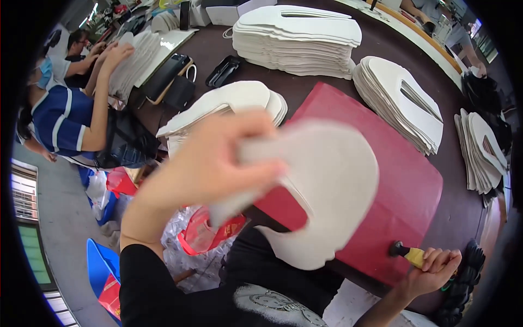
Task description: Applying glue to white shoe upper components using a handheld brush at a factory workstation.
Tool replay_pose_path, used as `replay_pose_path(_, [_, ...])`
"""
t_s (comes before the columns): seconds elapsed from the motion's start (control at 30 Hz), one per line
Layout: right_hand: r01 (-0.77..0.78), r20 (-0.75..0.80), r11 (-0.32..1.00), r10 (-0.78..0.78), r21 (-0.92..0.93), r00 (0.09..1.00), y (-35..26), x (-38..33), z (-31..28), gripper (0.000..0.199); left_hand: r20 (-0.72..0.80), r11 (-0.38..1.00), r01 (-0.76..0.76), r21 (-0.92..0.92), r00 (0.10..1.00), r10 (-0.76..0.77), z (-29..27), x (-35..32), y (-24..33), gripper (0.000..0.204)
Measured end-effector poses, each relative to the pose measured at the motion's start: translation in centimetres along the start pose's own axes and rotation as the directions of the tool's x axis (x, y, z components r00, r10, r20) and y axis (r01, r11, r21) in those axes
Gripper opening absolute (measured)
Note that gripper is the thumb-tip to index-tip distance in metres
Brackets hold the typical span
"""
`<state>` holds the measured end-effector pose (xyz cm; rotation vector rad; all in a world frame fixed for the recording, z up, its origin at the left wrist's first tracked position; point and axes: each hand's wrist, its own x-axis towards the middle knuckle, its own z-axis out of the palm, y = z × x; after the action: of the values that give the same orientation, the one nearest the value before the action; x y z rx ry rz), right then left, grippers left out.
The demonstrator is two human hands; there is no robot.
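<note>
My left hand [218,152], blurred by motion, grips a white horseshoe-shaped shoe upper piece [340,191] by one arm, between thumb and fingers. The piece is raised over the near left part of a dark red board [403,180]. At the board's near right corner, my right hand [433,272] is wrapped round the yellow grip of a hammer [415,256]. Its dark round head is over the red board; whether it touches the board I cannot tell. Behind my left hand is a stack of similar white pieces [245,98], partly hidden.
More white stacks stand at the back [297,46], beyond the board [400,103] and far right [482,150]. A black tray [223,71] and a phone [166,68] lie back left. A person in a blue striped shirt [65,117] works at the left. Red bags [210,231] are below the table.
</note>
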<state>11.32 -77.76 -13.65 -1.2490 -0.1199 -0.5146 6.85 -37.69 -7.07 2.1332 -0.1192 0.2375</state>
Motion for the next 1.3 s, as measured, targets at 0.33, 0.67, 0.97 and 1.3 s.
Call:
replay_pose_path(0.33, [0.008, -0.085, 1.0, -0.011, -0.025, 0.996, 0.9, -0.3, 1.4, 0.028, -0.26, 0.58, 0.268, 0.769, 0.96, -0.1, -6.7, 3.5, -14.5, 0.053])
replay_pose_path(0.67, [-0.024, -0.06, 0.995, 0.018, -0.1, 0.998, 1.2, 0.4, 1.0, 0.029, -0.167, 0.532, 0.19, 0.825, 0.982, -0.091, 4.3, -1.8, -11.7, 0.06])
replay_pose_path(0.97, [0.01, -0.217, 0.999, 0.001, 0.051, 0.976, 0.9, 0.5, 5.0, 0.05, 0.166, 0.614, -0.095, 0.783, 0.984, -0.059, 2.5, 10.1, -4.5, 0.049])
replay_pose_path(1.3, [-0.017, 0.058, 1.0, 0.017, -0.006, 0.998, 1.9, -0.1, -2.4, 0.044, -0.173, 0.781, 0.098, 0.617, 0.985, 0.013, 22.1, 34.3, -7.5, 0.038])
